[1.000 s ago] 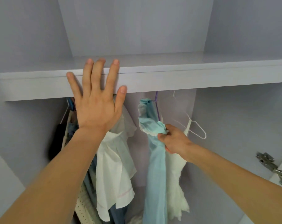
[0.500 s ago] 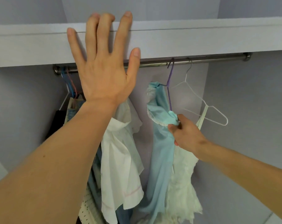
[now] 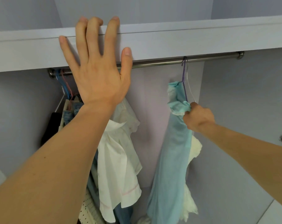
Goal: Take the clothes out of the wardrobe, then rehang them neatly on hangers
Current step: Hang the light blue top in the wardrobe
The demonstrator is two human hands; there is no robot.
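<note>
Garment [image 3: 171, 159] hangs vertically, right fingers [image 3: 188, 113] pinching its top; left fingers [image 3: 93, 38] spread against shelf [image 3: 185, 41].

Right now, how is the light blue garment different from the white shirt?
The light blue garment hangs narrow and bunched; the white shirt spreads wider. The right hand grips the light blue garment; no hand holds the white shirt. Both hang under the rail.

The left hand [image 3: 96, 75] hides part of the rail [image 3: 153, 63] and the hanger of the white shirt [image 3: 117, 159].
</note>
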